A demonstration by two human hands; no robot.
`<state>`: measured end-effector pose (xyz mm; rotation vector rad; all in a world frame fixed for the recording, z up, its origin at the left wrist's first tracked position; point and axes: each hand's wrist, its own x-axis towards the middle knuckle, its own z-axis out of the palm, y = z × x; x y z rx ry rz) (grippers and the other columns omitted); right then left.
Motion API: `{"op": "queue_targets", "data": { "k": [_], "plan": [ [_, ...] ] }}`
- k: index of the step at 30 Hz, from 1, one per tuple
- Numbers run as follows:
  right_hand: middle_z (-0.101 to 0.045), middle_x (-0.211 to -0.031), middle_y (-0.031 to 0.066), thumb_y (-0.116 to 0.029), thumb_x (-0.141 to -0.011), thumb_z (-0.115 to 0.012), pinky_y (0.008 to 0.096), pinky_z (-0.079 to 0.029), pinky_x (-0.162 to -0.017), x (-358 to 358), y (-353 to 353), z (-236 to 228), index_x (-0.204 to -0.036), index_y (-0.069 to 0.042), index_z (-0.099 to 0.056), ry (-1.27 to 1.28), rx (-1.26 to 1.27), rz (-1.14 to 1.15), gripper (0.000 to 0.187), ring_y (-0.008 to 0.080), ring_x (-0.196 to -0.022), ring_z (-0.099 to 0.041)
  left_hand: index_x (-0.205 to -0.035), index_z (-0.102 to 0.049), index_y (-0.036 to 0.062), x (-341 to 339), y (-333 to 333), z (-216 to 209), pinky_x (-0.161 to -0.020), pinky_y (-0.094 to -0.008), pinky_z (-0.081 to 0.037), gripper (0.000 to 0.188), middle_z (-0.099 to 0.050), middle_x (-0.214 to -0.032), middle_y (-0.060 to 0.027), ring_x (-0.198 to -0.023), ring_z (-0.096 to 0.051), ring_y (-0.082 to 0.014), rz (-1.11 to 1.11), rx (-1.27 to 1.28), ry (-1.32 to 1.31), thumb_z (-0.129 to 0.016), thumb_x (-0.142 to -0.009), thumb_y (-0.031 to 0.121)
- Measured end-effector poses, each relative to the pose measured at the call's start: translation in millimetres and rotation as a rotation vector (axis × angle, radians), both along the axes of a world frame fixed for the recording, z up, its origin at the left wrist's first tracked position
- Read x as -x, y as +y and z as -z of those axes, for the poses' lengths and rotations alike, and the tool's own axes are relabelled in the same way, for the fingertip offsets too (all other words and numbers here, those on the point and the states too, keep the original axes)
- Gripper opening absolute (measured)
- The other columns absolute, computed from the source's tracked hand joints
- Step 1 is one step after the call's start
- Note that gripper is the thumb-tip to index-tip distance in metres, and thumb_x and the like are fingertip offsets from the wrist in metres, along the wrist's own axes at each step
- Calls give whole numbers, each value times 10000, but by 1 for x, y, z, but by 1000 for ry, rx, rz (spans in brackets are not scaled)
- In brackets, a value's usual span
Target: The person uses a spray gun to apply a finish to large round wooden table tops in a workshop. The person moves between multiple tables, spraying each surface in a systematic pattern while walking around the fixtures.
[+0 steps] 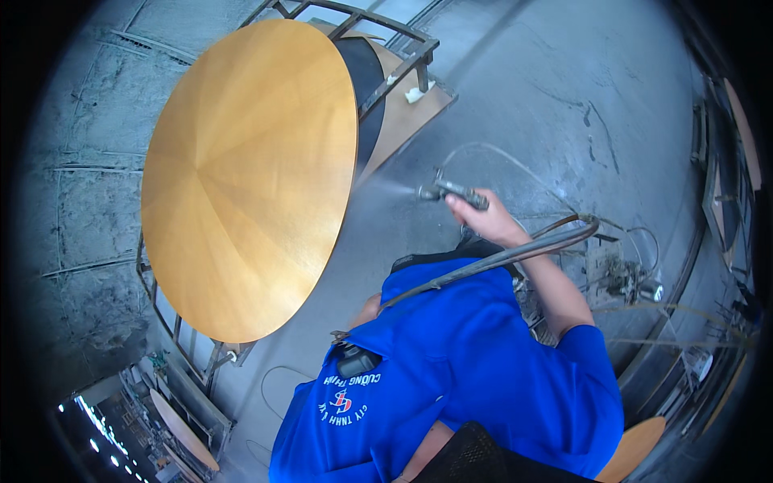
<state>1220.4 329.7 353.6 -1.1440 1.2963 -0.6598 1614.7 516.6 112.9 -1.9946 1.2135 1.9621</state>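
Note:
My right hand [491, 219] is closed round the handle of a metal spray gun [451, 192], its nozzle turned left. A pale mist [385, 186] leaves the nozzle toward the right edge of a large round wooden tabletop [241, 177]. That tabletop stands tilted, its golden-brown face showing wedge-shaped veneer grain. A grey hose [515, 251] loops over my right forearm and runs down across the front of my blue shirt. Near the hose's lower end, a little of my left hand [367, 311] shows past the shirt; its fingers are hidden.
A dark metal frame [403, 72] stands behind the tabletop, with a brown board [415, 113] beside it. Pipes and a small metal machine [624, 278] lie to the right. Another round wooden panel [634, 451] shows at lower right, and a further panel [183, 428] leans at lower left.

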Motion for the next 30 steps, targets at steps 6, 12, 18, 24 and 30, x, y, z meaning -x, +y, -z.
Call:
{"op": "queue_targets", "data": {
  "k": [6,12,18,24,30],
  "plan": [
    [-526,-641,-34,-421,-959,-642,268,-403,-577,57,-142,-11,-744,-64,-624,-39,120,71,417,69,-630,-490,-1192,-623,55,69,-52,-3,-628,-417,-523,384,-663,-878,-99,-794,-641,-296,-7,35,-3,-564,-939,339],
    [-522,-642,-30,-406,-967,-637,267,-405,-584,71,-290,-22,-742,-56,-617,-77,186,66,417,74,-626,-486,-1192,-624,53,108,-110,8,-632,-419,-526,386,-668,-886,-104,-802,-645,-298,-60,59,-5,-567,-937,337],
    [-539,-640,-20,-437,-949,-655,262,-412,-593,60,-427,-25,-743,-52,-633,13,253,56,437,78,-624,-502,-1191,-625,50,148,-175,45,-635,-421,-528,387,-672,-893,-109,-809,-649,-300,0,174,25,-570,-935,334],
    [-559,-640,-12,-473,-957,-624,273,-417,-591,62,-501,-42,-736,-66,-619,26,310,48,464,94,-625,-523,-1139,-647,25,193,-211,44,-685,-425,-551,359,-688,-987,-159,-899,-672,-310,-271,80,-92,-577,-913,296],
    [-531,-651,-33,-519,-1010,-503,233,-294,-416,97,-481,-49,-815,-118,-591,135,223,-301,454,39,-461,-414,-983,-675,7,248,-233,25,-629,-487,-555,317,-671,-780,-181,-765,-690,-327,-723,20,-292,-531,-911,280]
  ]
}}
